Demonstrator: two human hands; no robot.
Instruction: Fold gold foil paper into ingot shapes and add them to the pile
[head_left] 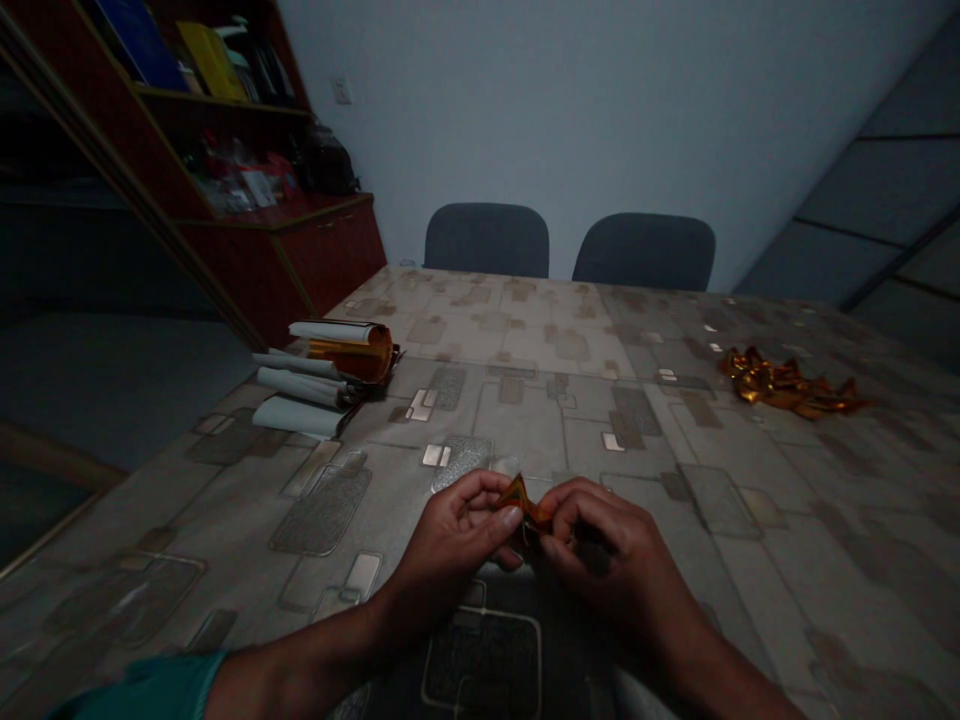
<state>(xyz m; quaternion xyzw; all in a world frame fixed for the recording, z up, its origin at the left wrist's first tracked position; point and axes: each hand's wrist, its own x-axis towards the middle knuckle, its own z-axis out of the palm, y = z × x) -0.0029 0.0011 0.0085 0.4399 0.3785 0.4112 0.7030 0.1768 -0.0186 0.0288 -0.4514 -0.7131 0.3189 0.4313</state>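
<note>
Folded gold piece (517,492) held between 2 hands above the near part of the patterned counter (570,420), roughly midway between its left and right sides. The piece lies directly between the fingertips, to the right of the left hand (465,530) and to the left of the right hand (607,535); neither hand is nearer, since both appear to touch it. Its long axis runs roughly crosswise, about parallel to the counter's far edge, with 1 pointed tip standing up toward the left end. The left hand pinches the left part, its thumb on the side toward the wearer and its index finger behind. The right hand is closed at the right end, thumb and bent fingers drawn together on the foil; its exact contact is partly hidden. Whether the piece also touches the counter cannot be told. Beyond the left hand, by the counter's left edge, lies a pile of curled sheets (300,415), pale outside and gold within, well apart from the fingers. Beyond the right hand, toward the counter's far right corner, lies a cluster of gold folded shapes (787,385), its long axis slanting from far left to near right. 2 chairs (487,240) stand behind the far edge.
</note>
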